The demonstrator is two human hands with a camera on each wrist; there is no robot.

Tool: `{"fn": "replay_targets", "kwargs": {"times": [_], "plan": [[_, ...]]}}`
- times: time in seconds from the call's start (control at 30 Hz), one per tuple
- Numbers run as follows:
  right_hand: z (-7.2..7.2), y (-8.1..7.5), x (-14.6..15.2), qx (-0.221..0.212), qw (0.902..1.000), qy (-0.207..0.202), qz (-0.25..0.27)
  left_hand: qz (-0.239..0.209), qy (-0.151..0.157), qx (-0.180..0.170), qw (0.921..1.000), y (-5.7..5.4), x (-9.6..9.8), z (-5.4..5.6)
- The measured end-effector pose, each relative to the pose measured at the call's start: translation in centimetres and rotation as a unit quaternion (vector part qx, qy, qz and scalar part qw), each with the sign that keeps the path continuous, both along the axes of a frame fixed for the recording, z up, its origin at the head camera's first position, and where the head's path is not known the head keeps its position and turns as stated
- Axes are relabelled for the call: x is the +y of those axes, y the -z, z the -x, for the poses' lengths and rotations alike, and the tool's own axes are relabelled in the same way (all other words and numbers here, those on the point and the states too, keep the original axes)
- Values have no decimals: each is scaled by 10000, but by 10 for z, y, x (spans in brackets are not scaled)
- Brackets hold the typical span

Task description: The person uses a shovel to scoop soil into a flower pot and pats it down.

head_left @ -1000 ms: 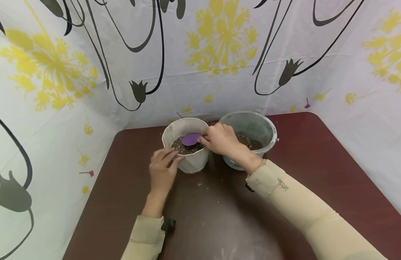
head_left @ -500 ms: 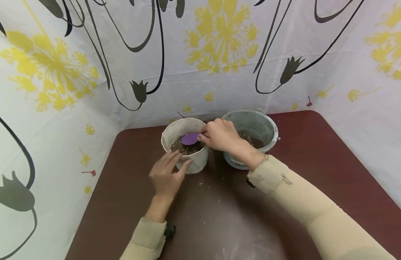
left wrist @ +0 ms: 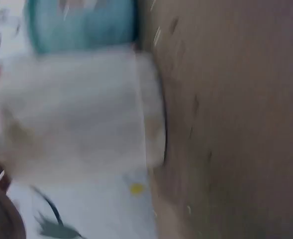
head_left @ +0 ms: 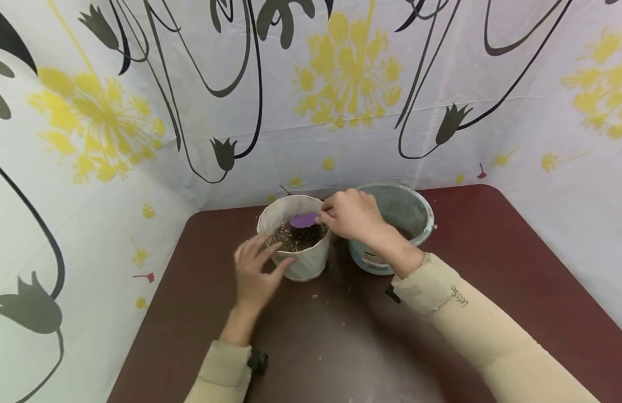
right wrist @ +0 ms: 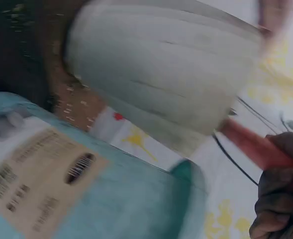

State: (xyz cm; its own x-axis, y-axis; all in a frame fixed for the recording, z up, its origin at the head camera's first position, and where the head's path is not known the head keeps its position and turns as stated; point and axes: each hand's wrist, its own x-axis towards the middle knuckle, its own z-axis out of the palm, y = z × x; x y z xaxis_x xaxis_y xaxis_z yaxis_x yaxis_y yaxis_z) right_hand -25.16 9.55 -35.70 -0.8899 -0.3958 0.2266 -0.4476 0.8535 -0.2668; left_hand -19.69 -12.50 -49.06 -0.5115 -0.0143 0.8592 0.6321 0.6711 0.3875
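My right hand (head_left: 352, 214) grips a small hand trowel by its handle. The trowel's purple oval blade (head_left: 303, 220) lies over dark, speckled soil (head_left: 295, 240) inside a white pot (head_left: 308, 265); in the right wrist view its handle (right wrist: 245, 144) looks reddish and reaches over the rim, with curled fingers (right wrist: 280, 199) around it. My left hand (head_left: 254, 270) is at the pot's near left side, thumb and fingers spread, fingertips right at the rim. Blurred, the pot's wall (left wrist: 81, 114) fills much of the left wrist view.
A pale blue bucket (head_left: 373, 260) stands right of the pot, partly behind my right forearm; its paper label (right wrist: 47, 179) shows in the right wrist view. Crumbs are scattered on the dark red table (head_left: 331, 347). A flower-printed cloth (head_left: 300, 140) hangs close behind.
The head view has tilted up slightly. My right hand has brought the trowel blade towards the back of the pot, showing more soil in front. The left hand's thumb and fingers have spread wider.
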Motion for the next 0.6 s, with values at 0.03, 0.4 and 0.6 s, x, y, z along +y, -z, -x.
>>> {"fn": "replay_targets", "kwargs": {"times": [0.03,0.4,0.6], "plan": [[-1,-1,0,11,10000,90,11,-102,29,-58,9999,1,-3,2],[-8,6,-10,75,9998,-153,-68,77,-256,119,9996,6,-4,-4],[-3,14,-10,242,9966,-499,-612,-271,-161,-598,9977,22,0,-1]]}}
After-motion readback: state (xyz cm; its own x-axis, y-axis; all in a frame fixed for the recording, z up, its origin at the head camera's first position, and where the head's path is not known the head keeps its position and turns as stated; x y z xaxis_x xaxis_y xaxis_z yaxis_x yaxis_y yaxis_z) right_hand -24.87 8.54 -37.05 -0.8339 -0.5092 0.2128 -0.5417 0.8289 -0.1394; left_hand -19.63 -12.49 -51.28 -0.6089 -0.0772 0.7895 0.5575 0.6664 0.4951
